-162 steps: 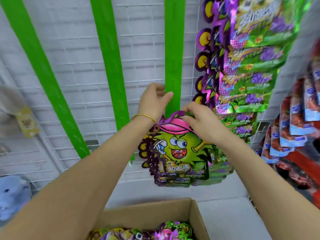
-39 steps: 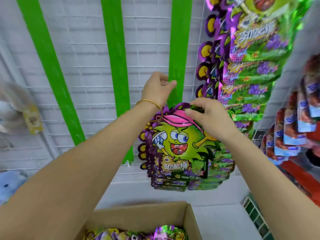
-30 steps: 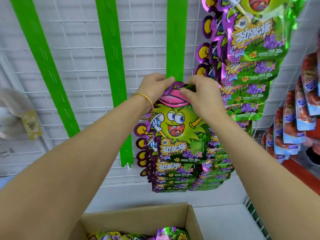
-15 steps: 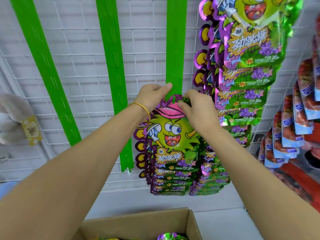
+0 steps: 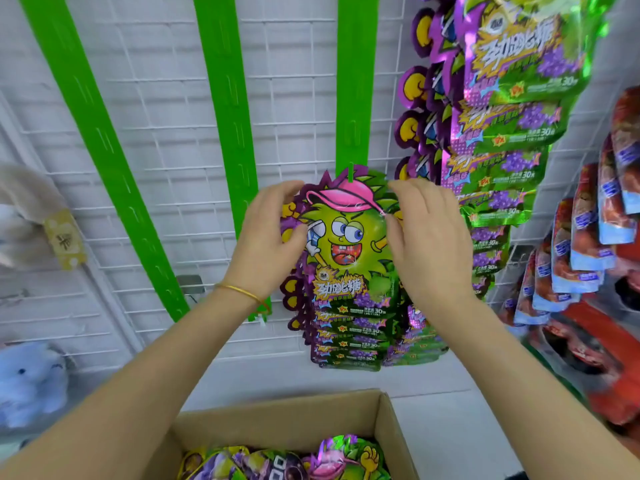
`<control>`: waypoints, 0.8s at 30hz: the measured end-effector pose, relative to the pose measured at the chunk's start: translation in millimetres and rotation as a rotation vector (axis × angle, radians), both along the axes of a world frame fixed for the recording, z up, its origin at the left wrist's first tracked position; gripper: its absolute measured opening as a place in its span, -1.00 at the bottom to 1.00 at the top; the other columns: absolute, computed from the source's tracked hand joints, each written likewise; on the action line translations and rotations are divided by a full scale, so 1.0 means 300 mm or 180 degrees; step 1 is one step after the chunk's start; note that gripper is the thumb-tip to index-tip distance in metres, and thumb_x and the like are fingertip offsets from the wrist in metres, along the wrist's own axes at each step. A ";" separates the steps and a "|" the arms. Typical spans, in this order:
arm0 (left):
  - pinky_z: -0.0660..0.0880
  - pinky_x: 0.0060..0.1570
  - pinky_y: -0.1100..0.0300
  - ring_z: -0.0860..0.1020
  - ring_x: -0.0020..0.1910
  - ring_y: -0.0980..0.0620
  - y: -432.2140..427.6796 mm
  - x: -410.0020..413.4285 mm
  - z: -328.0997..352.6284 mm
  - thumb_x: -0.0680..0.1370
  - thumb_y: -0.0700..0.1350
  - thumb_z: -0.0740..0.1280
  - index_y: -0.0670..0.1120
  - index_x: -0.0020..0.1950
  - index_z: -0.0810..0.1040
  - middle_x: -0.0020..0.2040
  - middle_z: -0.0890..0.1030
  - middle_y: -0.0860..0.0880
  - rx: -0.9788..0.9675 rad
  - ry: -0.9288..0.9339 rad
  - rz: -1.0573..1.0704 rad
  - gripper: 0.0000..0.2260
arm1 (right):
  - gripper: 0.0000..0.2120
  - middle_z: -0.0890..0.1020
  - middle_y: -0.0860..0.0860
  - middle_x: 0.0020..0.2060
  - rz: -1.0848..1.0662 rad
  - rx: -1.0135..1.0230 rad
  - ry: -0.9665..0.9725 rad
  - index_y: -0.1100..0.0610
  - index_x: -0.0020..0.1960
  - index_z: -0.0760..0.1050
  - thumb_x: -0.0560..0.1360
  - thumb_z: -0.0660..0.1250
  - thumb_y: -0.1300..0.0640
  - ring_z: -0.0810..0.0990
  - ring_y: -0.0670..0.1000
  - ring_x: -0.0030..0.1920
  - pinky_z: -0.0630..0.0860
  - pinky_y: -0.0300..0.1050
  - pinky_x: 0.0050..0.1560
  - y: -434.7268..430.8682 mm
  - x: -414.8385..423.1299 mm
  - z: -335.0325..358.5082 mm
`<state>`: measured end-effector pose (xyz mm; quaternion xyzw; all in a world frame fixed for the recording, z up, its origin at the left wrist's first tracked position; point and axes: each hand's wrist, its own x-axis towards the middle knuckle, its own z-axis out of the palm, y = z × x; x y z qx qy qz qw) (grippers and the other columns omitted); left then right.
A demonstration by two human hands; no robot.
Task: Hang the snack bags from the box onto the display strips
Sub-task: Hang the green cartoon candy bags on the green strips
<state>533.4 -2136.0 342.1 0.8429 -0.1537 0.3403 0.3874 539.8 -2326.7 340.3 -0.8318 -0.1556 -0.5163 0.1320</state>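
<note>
The top snack bag [image 5: 346, 244] is seen hung on a tab of the third green display strip [image 5: 355, 81], at the head of a stack of like bags below it. It is flanked by both hands — the left hand [image 5: 268, 244] at 9 o'clock, the right hand [image 5: 429, 237] at 3 o'clock — fingers spread apart, loosely touching its edges, nothing clamped. At 6 o'clock the cardboard box [image 5: 284, 420] is found, with more bags inside.

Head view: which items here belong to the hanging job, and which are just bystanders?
Job:
green-and-purple cartoon snack bag
green plastic display strips
brown cardboard box
left hand
right hand

Bystanders:
red-and-blue snack packets
blue plush toy
</note>
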 end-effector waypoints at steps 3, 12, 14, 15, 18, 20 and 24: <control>0.37 0.13 0.41 0.43 0.16 0.23 0.049 -0.162 -0.178 0.40 -0.18 0.26 0.07 0.24 0.37 0.12 0.43 0.16 -0.0054 0.0477 -0.0147 -0.58 | -0.77 0.57 0.09 -0.03 0.0411 0.0126 0.0560 0.16 0.11 0.50 0.46 0.29 0.26 0.49 0.11 -0.05 0.40 -0.09 -0.12 -0.008 -0.089 -0.208; 0.45 0.06 0.35 0.51 -0.05 0.36 0.219 -0.442 -0.626 0.47 -0.35 0.31 0.15 0.04 0.38 0.09 0.51 0.08 -0.0565 0.2586 0.0068 -0.60 | -0.69 0.58 0.13 0.15 0.0769 -0.0480 0.5041 0.20 0.24 0.43 0.52 0.28 0.13 0.53 0.09 0.16 0.44 -0.14 0.11 0.007 -0.145 -0.885; 0.45 0.15 0.21 0.50 -0.03 0.26 0.208 -0.442 -0.633 0.48 -0.35 0.29 0.02 0.11 0.40 0.10 0.50 -0.01 -0.0658 0.2809 0.0094 -0.67 | -0.62 0.53 0.18 0.19 0.0593 -0.0727 0.5199 0.21 0.29 0.37 0.51 0.30 0.12 0.50 0.14 0.20 0.44 -0.09 0.13 0.025 -0.156 -0.975; 0.44 0.18 0.16 0.51 -0.01 0.18 0.200 -0.440 -0.636 0.49 -0.34 0.28 -0.03 0.16 0.41 0.12 0.49 -0.03 -0.0671 0.2871 0.0095 -0.68 | -0.57 0.50 0.20 0.22 0.0538 -0.0848 0.5199 0.20 0.33 0.33 0.50 0.31 0.12 0.48 0.16 0.22 0.44 -0.07 0.15 0.035 -0.163 -1.015; 0.45 0.19 0.12 0.50 0.05 0.09 0.184 -0.437 -0.645 0.51 -0.29 0.27 -0.13 0.26 0.42 0.15 0.49 -0.02 -0.0598 0.2989 0.0121 -0.68 | -0.41 0.36 0.24 0.31 0.0302 -0.1321 0.5057 0.17 0.43 0.16 0.50 0.32 0.05 0.36 0.24 0.30 0.39 0.02 0.26 0.064 -0.184 -1.104; 0.46 0.20 0.09 0.50 0.04 0.09 0.182 -0.441 -0.650 0.51 -0.27 0.28 -0.12 0.26 0.42 0.14 0.48 0.00 -0.0619 0.3031 0.0131 -0.68 | -0.39 0.26 0.25 0.37 0.0133 -0.1614 0.4926 0.16 0.45 0.09 0.52 0.29 0.02 0.29 0.26 0.34 0.36 0.07 0.29 0.070 -0.185 -1.138; 0.47 0.20 0.02 0.52 0.00 0.09 0.202 -0.447 -0.658 0.51 -0.26 0.28 -0.09 0.23 0.43 0.14 0.50 0.00 -0.0759 0.3045 0.0189 -0.70 | -0.47 0.42 0.23 0.28 -0.0091 -0.2381 0.4429 0.18 0.43 0.11 0.56 0.19 0.04 0.32 0.20 0.29 0.41 0.03 0.19 0.065 -0.161 -1.191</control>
